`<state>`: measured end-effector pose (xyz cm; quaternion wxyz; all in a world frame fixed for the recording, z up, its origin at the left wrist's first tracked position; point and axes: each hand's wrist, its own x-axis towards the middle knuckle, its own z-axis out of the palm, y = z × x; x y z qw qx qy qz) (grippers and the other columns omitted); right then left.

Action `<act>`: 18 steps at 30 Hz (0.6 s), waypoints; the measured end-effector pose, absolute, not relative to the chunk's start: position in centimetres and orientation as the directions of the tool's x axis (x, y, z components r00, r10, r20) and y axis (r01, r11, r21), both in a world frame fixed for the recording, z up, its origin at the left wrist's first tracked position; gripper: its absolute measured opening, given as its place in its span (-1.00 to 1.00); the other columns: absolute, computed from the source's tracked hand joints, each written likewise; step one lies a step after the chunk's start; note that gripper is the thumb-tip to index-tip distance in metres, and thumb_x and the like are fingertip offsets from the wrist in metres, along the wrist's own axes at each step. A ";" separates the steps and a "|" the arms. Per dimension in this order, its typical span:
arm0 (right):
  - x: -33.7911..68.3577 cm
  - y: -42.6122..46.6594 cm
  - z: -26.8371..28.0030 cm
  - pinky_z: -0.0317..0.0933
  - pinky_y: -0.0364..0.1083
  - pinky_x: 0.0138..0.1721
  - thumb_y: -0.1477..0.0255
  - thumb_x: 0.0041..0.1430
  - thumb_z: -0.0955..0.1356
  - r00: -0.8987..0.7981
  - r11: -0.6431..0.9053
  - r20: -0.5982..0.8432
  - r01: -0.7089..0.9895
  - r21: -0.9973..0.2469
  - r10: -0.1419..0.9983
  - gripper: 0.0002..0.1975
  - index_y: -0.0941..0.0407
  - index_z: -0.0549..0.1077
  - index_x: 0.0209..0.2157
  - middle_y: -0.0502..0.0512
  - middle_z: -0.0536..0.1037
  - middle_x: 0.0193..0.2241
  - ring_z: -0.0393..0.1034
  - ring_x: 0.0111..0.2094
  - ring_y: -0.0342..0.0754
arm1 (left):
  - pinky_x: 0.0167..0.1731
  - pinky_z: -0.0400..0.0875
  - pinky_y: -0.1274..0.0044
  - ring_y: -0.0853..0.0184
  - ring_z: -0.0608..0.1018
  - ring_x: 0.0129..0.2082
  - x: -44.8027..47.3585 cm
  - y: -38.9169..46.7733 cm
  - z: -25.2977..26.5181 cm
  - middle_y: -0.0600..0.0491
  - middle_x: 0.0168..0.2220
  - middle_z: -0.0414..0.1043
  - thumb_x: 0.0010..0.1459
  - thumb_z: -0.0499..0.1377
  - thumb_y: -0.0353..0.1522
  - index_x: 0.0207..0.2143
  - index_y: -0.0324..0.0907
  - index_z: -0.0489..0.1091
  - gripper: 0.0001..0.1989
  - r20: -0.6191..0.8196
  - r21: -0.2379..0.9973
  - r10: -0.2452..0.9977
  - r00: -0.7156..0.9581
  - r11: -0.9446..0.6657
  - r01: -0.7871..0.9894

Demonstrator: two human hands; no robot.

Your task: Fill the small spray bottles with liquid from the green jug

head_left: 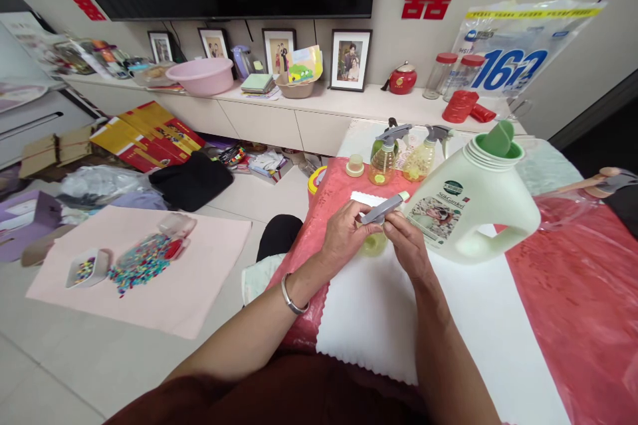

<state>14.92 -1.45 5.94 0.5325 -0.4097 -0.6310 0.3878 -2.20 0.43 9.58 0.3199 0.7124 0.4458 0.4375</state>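
Both hands meet at a small see-through yellowish spray bottle (373, 246) over the white scalloped cloth (369, 312). My left hand (343, 232), with a silver bracelet at the wrist, is closed around the left side of its grey trigger head (383, 208). From the other side, my right hand (405, 239) pinches the head near its neck. The fingers partly hide the bottle's neck. Just right of my hands stands a big pale green detergent jug (463, 199), uncapped, with a green scoop-like piece (498, 139) in its mouth.
Behind my hands are a spray bottle with orange-tinted liquid (381, 163), another spray bottle (419, 158) and a pale cap (355, 165). A clear spray bottle (568, 202) lies at the right on the red table cover (573, 292). Colourful beads (142, 264) lie on a pink sheet at left.
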 end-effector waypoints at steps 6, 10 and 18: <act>14.9 -1.4 5.6 0.24 -0.09 -0.07 0.01 0.32 0.36 -0.032 0.347 0.347 0.187 -0.919 0.937 -0.57 0.13 0.55 -0.22 0.08 0.48 -0.21 0.35 -0.14 -0.03 | -0.24 0.42 0.49 0.29 0.54 -0.27 -2.2 0.3 9.6 0.10 -0.30 0.52 0.22 0.28 -0.36 -0.25 -0.11 0.46 -0.94 0.376 0.807 0.898 0.228 -0.438 0.396; 14.7 -1.3 4.7 0.25 -0.09 -0.09 -0.01 0.27 0.40 0.040 0.316 0.327 0.176 -0.932 0.944 -0.54 0.12 0.54 -0.16 0.09 0.50 -0.20 0.37 -0.17 -0.04 | -0.20 0.44 0.48 0.29 0.55 -0.24 -2.2 0.4 9.4 0.08 -0.27 0.52 0.22 0.25 -0.42 -0.27 -0.11 0.47 -0.97 0.389 0.816 0.894 0.223 -0.447 0.368; 13.6 -1.0 3.2 0.32 -0.05 -0.04 -0.01 0.22 0.44 0.087 0.261 0.262 0.022 -0.965 0.961 -0.53 0.13 0.53 -0.14 0.11 0.51 -0.17 0.40 -0.13 -0.01 | -0.24 0.47 0.51 0.32 0.58 -0.24 -2.3 0.7 8.5 0.04 -0.24 0.56 0.24 0.27 -0.33 -0.22 -0.15 0.55 -0.89 0.346 0.909 0.917 0.199 -0.380 0.172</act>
